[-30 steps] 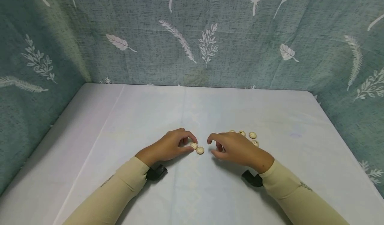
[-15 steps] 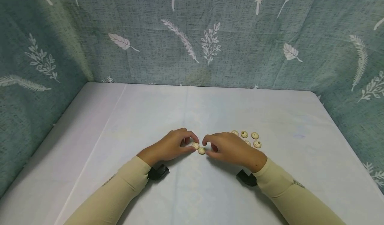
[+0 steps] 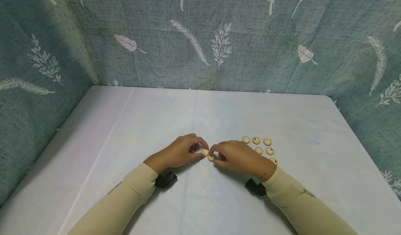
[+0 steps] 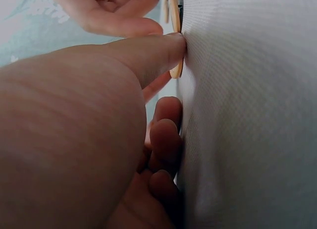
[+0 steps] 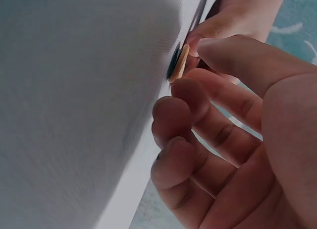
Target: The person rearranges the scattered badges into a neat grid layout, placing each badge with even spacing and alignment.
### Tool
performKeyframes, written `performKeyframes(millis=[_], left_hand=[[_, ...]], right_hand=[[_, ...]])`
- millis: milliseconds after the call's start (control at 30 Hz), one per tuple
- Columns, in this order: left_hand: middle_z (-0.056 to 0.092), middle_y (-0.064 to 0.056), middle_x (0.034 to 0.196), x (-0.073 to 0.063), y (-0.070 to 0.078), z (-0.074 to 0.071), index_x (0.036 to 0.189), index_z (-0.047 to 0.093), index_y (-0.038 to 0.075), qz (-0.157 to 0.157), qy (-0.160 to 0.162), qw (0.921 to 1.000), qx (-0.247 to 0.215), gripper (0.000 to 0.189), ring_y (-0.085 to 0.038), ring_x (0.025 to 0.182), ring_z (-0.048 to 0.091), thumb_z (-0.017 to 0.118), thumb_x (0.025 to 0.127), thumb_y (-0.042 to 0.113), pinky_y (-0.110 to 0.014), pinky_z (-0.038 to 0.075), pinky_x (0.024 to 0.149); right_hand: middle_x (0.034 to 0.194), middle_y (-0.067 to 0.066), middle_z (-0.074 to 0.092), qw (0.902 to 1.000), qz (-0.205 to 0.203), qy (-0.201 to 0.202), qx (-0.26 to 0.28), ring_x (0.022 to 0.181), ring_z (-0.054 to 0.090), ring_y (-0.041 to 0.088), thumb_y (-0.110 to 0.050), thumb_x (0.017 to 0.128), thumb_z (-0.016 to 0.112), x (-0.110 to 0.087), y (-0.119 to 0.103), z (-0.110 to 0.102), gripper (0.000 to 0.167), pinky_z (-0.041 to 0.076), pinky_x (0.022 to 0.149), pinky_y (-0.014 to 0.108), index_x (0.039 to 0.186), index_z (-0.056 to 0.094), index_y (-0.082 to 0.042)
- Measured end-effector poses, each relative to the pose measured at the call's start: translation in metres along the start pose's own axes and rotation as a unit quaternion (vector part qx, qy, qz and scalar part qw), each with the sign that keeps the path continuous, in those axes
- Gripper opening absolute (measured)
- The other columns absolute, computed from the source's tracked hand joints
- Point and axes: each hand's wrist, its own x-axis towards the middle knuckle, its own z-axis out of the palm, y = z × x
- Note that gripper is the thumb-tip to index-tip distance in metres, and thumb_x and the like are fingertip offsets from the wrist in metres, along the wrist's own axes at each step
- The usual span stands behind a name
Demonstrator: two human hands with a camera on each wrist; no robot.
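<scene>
My left hand holds a small round wooden disc flat on the white tabletop, thumb and index finger at its edges. Only the disc's rim shows in the left wrist view, beside the thumb. A second wooden disc, with a dark mark on its face, touches or nearly touches the first at its lower right. Around this one curl the index finger and thumb of my right hand. The right wrist view shows a disc edge-on by these fingertips, the other fingers curled; how firmly they press is unclear.
Right of my right hand lie several more wooden discs in loose rows, one partly hidden by the wrist. The white cloth-covered table runs back to a green leaf-patterned curtain. Black wrist cameras hang beneath both wrists.
My right hand has moved left from the spread discs until its fingers reached the second wooden disc. More discs behind it have come into view. The left hand keeps its place on the first.
</scene>
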Motion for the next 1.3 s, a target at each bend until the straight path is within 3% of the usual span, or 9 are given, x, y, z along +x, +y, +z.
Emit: performKeyframes(millis=[433,1300], left_hand=[[0.056,0.006,0.09,-0.0011,0.0001,-0.0022,0.113,0.068,0.029,-0.015,-0.002,0.9998,0.009,0.021,-0.011,0.078,0.049,0.074,0.092,0.028,-0.025,0.043,0.071],[0.056,0.005,0.089,0.0021,0.0004,0.0007,0.113,0.068,0.027,-0.005,-0.002,1.0,-0.002,0.022,-0.01,0.077,0.048,0.075,0.091,0.027,-0.025,0.042,0.069]], right_hand=[[0.07,-0.01,0.055,0.9995,0.012,-0.01,-0.028,0.061,0.045,0.002,-0.019,0.091,0.073,0.0006,-0.0007,-0.0002,0.028,0.04,0.059,0.019,0.118,0.071,-0.015],[0.07,-0.011,0.053,0.9995,0.008,-0.012,-0.028,0.06,0.044,0.002,-0.02,0.092,0.071,-0.002,0.0037,0.0045,0.026,0.039,0.059,0.02,0.118,0.07,-0.016]])
